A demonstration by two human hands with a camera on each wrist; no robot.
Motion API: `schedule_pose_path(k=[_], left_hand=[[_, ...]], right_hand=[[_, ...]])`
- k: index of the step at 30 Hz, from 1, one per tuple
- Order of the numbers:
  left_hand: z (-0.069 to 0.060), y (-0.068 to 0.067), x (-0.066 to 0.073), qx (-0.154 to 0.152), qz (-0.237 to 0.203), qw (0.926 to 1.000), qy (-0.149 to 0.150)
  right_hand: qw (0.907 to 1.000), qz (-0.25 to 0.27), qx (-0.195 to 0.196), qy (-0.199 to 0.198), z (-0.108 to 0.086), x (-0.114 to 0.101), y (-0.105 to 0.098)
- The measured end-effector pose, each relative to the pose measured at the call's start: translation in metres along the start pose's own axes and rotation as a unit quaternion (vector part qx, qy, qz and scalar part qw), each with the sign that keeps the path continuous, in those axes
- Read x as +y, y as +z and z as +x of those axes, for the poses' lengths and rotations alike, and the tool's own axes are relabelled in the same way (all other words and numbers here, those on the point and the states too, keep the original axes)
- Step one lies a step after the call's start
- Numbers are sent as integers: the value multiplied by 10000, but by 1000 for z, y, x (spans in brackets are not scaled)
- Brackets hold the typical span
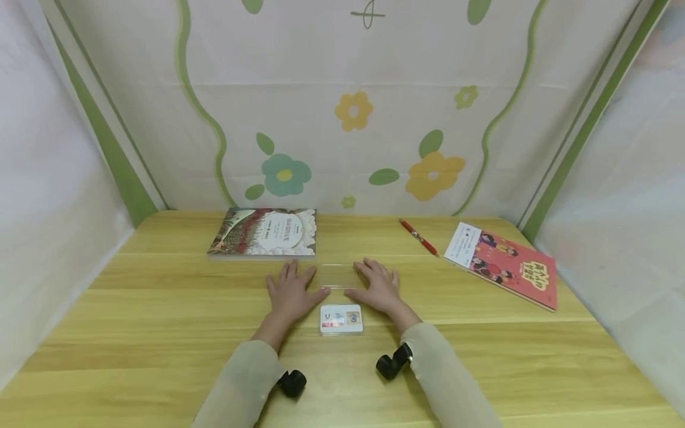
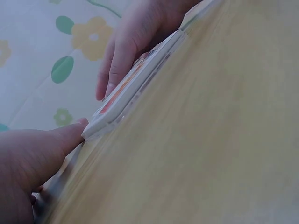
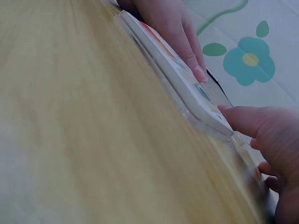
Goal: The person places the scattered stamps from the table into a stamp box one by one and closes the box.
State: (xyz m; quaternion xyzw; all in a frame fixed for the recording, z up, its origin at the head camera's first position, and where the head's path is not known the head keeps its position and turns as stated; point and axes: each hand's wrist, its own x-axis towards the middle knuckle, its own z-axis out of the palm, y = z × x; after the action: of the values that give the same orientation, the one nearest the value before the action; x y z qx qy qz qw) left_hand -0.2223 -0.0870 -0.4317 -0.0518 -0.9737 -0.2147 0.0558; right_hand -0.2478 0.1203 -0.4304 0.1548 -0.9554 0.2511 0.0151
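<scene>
A yellow-toned, wood-grained surface [image 1: 160,351] is bounded at the back by a white cloth backdrop [image 1: 321,59] printed with green wavy lines, leaves, and orange and teal flowers; both sides are closed off by pale hanging sheets [image 1: 48,196]. Near the middle of the surface, a clear, flat, rectangular plastic piece [image 1: 339,275] is flanked by the left hand [image 1: 291,294] and the right hand [image 1: 380,290]. On both, the fingers are spread apart, thumbs directed inward at its near corners; whether the plastic is touched cannot be told. Between the wrists, a white, printed, round-cornered rectangular stack [image 1: 341,319] is laid flat on a clear plastic base. Farther back, a dark-red-and-white patterned book [image 1: 257,235] is placed at left; a slim red pen [image 1: 419,238] and a red, illustrated book with a white band [image 1: 514,270] are placed at right.
</scene>
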Motion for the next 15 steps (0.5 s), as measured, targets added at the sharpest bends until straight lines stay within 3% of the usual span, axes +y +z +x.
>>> schedule_pose_path(k=[15], left_hand=[[-1,-1,5,22,7,10000,-52]], right_hand=[[10000,12,79,45,1,-1,0]])
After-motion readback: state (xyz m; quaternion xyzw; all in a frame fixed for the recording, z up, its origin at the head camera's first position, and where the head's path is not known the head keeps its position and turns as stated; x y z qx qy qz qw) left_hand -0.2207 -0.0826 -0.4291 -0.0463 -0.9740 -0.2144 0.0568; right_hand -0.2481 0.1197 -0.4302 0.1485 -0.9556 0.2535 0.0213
